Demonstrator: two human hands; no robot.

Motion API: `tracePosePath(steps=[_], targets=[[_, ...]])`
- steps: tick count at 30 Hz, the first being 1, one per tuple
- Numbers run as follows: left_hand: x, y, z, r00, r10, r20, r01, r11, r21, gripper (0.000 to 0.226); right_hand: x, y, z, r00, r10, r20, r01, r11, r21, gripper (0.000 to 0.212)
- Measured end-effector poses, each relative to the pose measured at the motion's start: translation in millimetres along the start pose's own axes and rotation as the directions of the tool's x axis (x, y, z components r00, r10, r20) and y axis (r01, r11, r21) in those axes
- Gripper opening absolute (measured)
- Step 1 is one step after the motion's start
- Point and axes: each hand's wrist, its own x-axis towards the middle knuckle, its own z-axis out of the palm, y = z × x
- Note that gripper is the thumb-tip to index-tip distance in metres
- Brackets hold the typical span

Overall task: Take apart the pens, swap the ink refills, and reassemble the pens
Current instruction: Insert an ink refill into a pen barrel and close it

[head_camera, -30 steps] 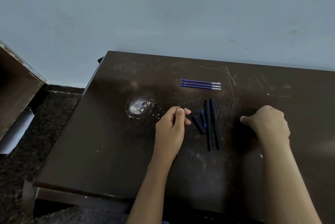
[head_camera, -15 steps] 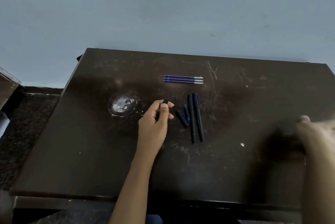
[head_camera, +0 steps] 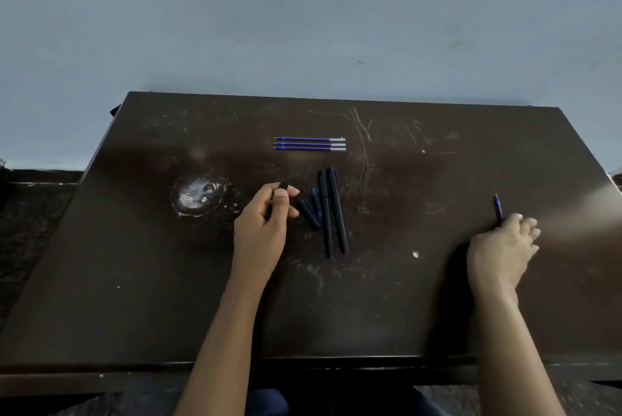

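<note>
My view starts at the left hand (head_camera: 266,217), which lies near the middle of the table (head_camera: 437,314). Its thumb and fingertips pinch a small black piece (head_camera: 283,185), held just clear of the top. The right hand (head_camera: 505,244) sits well off toward the right edge, with its fingers curled down on a blue refill (head_camera: 498,208). The refill's tip points at the far edge, and I cannot tell whether its near end is lifted.

Just right of the left hand lie two short dark pen parts (head_camera: 309,213), and beside them two dark pens (head_camera: 331,210) lie close together, running from the near side to the far side. Toward the far edge, three spare refills (head_camera: 309,143) lie side by side, parallel to that edge. Nothing lies between either hand and these parts. A pale worn patch (head_camera: 197,195) marks the top to the left of the left hand, and a grey-blue wall (head_camera: 303,28) rises behind the table.

A second ago the right hand was a closed fist just right of the pens. It has since swung out to the right, and the refill now shows beyond its fingers. The left hand keeps the same pinch.
</note>
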Motion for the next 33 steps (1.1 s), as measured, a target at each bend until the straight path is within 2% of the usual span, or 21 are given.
tracePosePath(steps=[5,8,16,20,22,24,26,29,31,33], targets=[[0.3,-1.1,0.3,1.000,0.008,0.003,-0.008,1.000,0.016,0.023,-11.7,-15.2,-0.6,0.997,-0.026,-0.066,0.033,0.995,0.097,0.040],[0.2,-1.8,-0.2,1.000,0.007,0.007,-0.007,1.000,0.020,0.024,-13.9,-22.3,-1.2,0.995,-0.049,-0.082,0.053,0.998,0.038,0.033],[3.2,-5.2,1.1,1.000,-0.006,0.008,0.006,1.000,-0.001,0.023,-22.5,-42.7,-6.0,0.998,-0.066,-0.007,0.066,0.997,-0.047,0.027],[3.7,-8.5,1.2,1.000,-0.016,0.004,0.016,0.999,-0.052,0.024,-32.0,-52.5,-3.8,0.994,-0.104,0.041,0.102,0.993,0.052,0.031],[3.8,-8.6,1.4,1.000,-0.019,0.010,0.019,0.998,-0.055,0.025,-38.2,-63.5,-2.7,0.986,-0.151,0.067,0.138,0.978,0.158,0.032],[3.5,-8.2,1.3,0.999,-0.021,0.028,0.022,0.998,-0.051,0.025,-46.1,-78.9,-1.7,0.977,-0.192,0.092,0.152,0.932,0.329,0.027],[3.3,-7.5,0.9,0.998,-0.019,0.053,0.022,0.999,-0.048,0.025,-56.3,-96.8,-0.7,0.968,-0.198,0.154,0.091,0.849,0.520,0.020],[2.6,-6.0,-0.4,0.995,-0.019,0.101,0.023,0.999,-0.036,0.023,-74.8,-120.8,-1.9,0.926,-0.218,0.309,-0.119,0.607,0.786,0.012],[2.0,-6.7,-1.3,0.992,-0.018,0.126,0.022,0.999,-0.031,0.022,-86.3,-130.2,-3.1,0.883,-0.298,0.362,-0.187,0.483,0.855,0.008],[1.6,-8.0,-2.0,0.991,-0.013,0.136,0.018,0.999,-0.036,0.021,-95.1,-133.7,-2.3,0.859,-0.360,0.365,-0.181,0.453,0.873,0.007]])
